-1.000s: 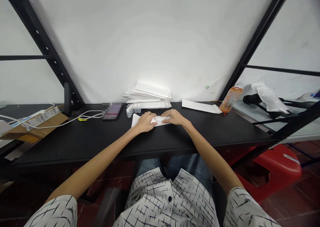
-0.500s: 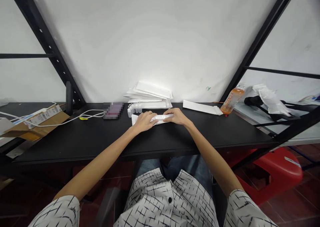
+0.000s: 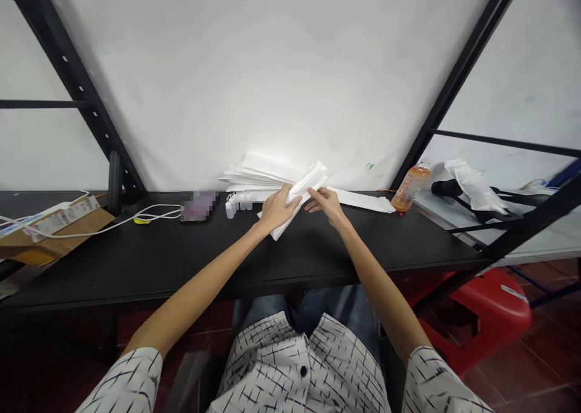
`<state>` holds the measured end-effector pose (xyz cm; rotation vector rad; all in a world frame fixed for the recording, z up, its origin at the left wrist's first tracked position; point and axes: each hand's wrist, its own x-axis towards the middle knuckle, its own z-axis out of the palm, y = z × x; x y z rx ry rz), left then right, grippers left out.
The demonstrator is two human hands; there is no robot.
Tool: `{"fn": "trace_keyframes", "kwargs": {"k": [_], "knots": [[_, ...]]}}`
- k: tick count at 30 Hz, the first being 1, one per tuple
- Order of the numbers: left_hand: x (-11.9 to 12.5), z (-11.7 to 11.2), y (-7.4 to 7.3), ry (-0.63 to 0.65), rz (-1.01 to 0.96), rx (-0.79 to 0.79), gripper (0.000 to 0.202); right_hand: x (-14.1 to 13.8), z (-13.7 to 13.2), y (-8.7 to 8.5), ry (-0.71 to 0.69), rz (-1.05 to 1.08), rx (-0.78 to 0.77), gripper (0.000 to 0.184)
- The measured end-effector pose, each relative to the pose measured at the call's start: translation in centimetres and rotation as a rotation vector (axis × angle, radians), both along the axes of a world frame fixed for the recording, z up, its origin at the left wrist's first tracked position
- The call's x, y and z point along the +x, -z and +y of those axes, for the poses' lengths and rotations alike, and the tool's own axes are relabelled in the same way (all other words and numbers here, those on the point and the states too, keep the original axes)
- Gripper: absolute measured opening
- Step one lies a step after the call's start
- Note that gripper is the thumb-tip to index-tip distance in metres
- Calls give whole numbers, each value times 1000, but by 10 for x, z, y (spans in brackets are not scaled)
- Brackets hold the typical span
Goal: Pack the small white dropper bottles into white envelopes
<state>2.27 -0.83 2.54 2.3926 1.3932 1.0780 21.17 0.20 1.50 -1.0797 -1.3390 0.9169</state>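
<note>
My left hand is closed around a long white packet with a shiny surface, held up at a slant above the black table. The packet's upper end points to the right, and its lower end sticks out below my left thumb. My right hand is beside the packet's right edge, fingers apart, with one fingertip at or near it; whether it touches I cannot tell. Behind my left hand are several small white bottles and a stack of flat white packets by the wall.
Another flat white packet lies to the right, near an orange drink bottle. On the left are a blurred-out item, a white cable and a cardboard box. Black metal uprights flank the black table; a red stool stands at right.
The packet has gone from lying level on the table to being raised and slanted. My right hand has loosened from its end, fingers now apart. The view has shifted slightly.
</note>
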Motion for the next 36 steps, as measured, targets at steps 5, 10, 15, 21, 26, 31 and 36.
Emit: {"fn": "trace_keyframes", "kwargs": {"k": [5, 10, 15, 21, 26, 31, 36], "knots": [[0, -2, 6, 6, 175, -92, 70, -10, -4, 3, -75, 57, -122, 37], [-19, 8, 15, 20, 82, -217, 78, -13, -4, 7, -157, 78, -213, 28], [-18, 15, 24, 51, -8, -269, 78, -15, -4, 9, -179, 56, -244, 29], [-16, 17, 25, 57, -56, -323, 79, -13, -5, 9, -171, 30, -259, 29], [-17, 23, 23, 274, -309, -513, 61, -9, -4, 6, -111, 77, -196, 28], [-16, 20, 20, 387, -530, -590, 64, -8, -5, 5, -71, 65, -158, 35], [-15, 15, 16, 405, -604, -660, 71, -9, -4, 9, -101, 24, -141, 42]]}}
